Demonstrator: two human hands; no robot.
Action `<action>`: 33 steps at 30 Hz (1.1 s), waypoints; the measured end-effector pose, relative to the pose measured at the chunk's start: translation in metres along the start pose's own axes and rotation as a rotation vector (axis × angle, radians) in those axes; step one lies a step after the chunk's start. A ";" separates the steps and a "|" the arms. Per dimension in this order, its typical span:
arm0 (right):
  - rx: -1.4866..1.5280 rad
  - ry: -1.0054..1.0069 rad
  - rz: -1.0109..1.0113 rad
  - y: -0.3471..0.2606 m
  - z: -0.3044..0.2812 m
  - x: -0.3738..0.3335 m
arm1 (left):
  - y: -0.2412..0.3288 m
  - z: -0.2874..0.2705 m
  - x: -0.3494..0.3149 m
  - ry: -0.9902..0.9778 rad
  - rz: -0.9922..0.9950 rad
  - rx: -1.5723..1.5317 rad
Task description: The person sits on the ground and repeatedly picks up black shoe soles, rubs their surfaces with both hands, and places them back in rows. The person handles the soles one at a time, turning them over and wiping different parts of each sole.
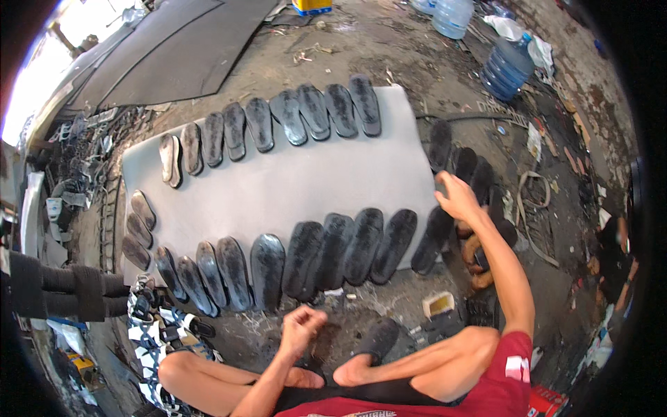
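Observation:
I sit cross-legged on the ground in front of a grey sheet [278, 187]. Two rows of black shoe soles lie on it: a far row [299, 115] and a near row [333, 250]. My right hand [458, 198] is stretched out open with its fingers spread, just above the sheet's right edge. It is close to the last near-row sole [431, 240] and to more black soles [472, 170] lying off the sheet. My left hand [302, 326] hovers curled into a loose fist over the ground by my feet, with nothing visible in it.
Large dark sheets [180, 48] lie at the far left. Two water bottles [507, 66] [451, 17] and scattered scraps are at the far right. A small open box [438, 304] sits by my right knee. A pile of strapped sandals [156, 326] is at my left.

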State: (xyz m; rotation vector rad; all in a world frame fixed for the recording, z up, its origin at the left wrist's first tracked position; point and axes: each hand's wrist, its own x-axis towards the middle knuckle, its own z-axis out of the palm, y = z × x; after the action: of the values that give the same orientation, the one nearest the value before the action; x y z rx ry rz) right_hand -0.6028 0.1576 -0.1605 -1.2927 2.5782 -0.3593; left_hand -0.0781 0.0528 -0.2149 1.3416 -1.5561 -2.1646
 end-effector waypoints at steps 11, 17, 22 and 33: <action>0.013 0.178 0.356 -0.088 0.200 0.315 | -0.042 0.002 -0.014 0.041 -0.165 -0.174; -0.013 0.416 0.223 -0.038 0.202 0.299 | -0.030 0.004 -0.017 0.023 -0.159 -0.324; 0.127 0.534 0.170 -0.065 0.211 0.201 | 0.012 0.015 -0.021 -0.021 -0.134 -0.321; 1.339 0.188 0.396 -0.250 0.081 -0.103 | 0.090 0.013 -0.033 0.265 0.878 0.860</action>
State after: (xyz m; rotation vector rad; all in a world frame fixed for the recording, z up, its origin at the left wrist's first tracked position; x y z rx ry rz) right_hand -0.3300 0.0869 -0.1466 -0.2470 1.8144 -1.7262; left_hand -0.0997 0.0404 -0.1215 0.7378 -2.4184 -0.7863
